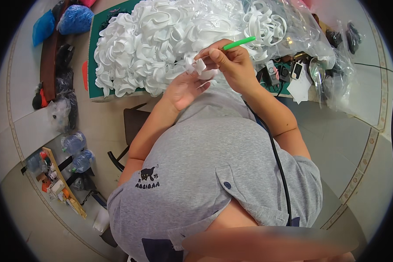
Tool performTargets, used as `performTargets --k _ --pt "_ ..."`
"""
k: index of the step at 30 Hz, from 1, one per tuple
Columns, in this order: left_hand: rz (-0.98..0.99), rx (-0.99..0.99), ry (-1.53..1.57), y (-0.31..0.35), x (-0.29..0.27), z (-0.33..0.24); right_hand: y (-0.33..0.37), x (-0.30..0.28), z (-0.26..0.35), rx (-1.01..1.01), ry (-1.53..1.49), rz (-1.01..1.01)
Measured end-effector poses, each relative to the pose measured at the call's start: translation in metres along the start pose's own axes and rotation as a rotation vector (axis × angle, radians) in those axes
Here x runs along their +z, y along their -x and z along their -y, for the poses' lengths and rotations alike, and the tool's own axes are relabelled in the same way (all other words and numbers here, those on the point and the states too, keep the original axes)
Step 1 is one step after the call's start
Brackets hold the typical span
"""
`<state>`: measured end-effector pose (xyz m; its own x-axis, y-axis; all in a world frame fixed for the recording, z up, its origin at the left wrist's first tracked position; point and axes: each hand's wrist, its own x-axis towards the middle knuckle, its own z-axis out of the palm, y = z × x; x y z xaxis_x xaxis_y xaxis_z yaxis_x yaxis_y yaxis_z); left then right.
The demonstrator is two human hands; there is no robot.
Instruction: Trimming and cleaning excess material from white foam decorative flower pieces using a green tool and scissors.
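Observation:
My left hand is raised at the near edge of a big heap of white curled strips, its fingers closed on a white strip. Close by on the right, my right hand grips a slim tool with a bright green handle. The handle points up and to the right. Its working end lies among the fingers by the white strip, too hidden and small to make out. The fingertips of both hands almost meet around the strip.
The heap covers most of a green-topped table. Clear plastic sheeting hangs over its right side. Dark small devices and a white paper lie at the right edge. A black cable runs down my shirt. Large clear bottles stand at left.

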<state>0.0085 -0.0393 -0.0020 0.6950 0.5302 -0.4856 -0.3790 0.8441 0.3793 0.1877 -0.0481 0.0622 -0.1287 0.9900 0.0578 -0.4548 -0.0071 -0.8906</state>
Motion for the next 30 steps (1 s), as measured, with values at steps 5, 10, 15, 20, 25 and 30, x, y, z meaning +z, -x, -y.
performTargets --k 5,10,15,20,25,30 --pt "-0.12 0.2 0.131 -0.002 0.008 -0.006 0.002 -0.007 0.004 0.023 -0.1 0.01" --pt "-0.285 0.303 0.114 -0.007 -0.003 -0.006 0.007 -0.018 0.016 0.109 0.065 0.183" --pt "-0.148 0.272 -0.019 0.005 0.01 -0.008 -0.036 -0.074 0.005 -0.221 -0.058 -0.516" --pt "-0.111 0.246 -0.102 0.02 0.019 -0.016 -0.059 -0.161 -0.005 -0.554 0.055 -0.814" --pt "-0.054 0.276 -0.14 0.023 0.015 -0.019 -0.049 -0.103 -0.01 -0.252 0.267 -0.376" --pt "-0.088 0.39 -0.2 0.026 0.029 -0.024 -0.049 -0.06 -0.021 -0.061 0.576 -0.25"
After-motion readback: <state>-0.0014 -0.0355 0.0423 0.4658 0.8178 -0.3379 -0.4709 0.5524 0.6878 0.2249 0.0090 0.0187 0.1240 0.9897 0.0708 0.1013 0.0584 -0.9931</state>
